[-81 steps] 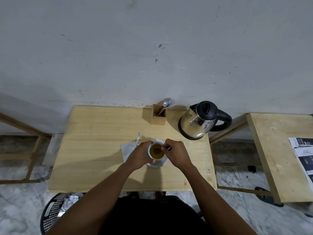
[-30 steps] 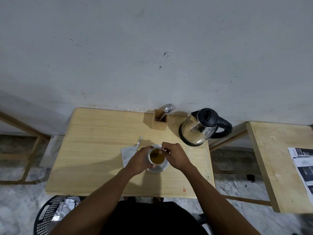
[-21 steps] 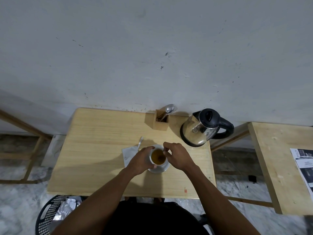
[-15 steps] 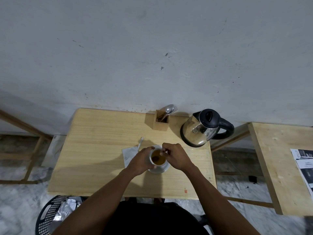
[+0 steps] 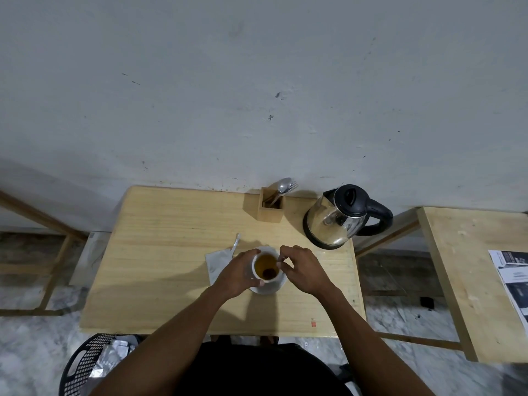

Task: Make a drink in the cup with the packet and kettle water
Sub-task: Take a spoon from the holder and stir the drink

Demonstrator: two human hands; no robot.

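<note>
A white cup [image 5: 263, 266] of amber liquid stands on a white saucer [image 5: 271, 288] near the middle of the wooden table [image 5: 171, 238]. A dark tea bag [image 5: 269, 272] sits in the liquid. My left hand [image 5: 237, 274] wraps around the cup's left side. My right hand [image 5: 304, 270] is at the cup's right rim, thumb and finger pinched on the tea bag's thin white string. The opened white packet [image 5: 218, 264] lies flat just left of the cup, partly under my left hand. The steel kettle [image 5: 337, 221] with black lid and handle stands at the back right.
A wooden holder [image 5: 271, 210] with a spoon and a fork stands by the wall. A torn strip [image 5: 236, 243] lies behind the packet. A second wooden table [image 5: 468, 275] with a printed sheet [image 5: 514, 278] is to the right. A black basket [image 5: 94, 364] sits on the floor.
My right hand has kept shifting slightly at the cup's rim while pinching the string, and the dark tea bag has moved in the liquid. My left hand stays on the cup.
</note>
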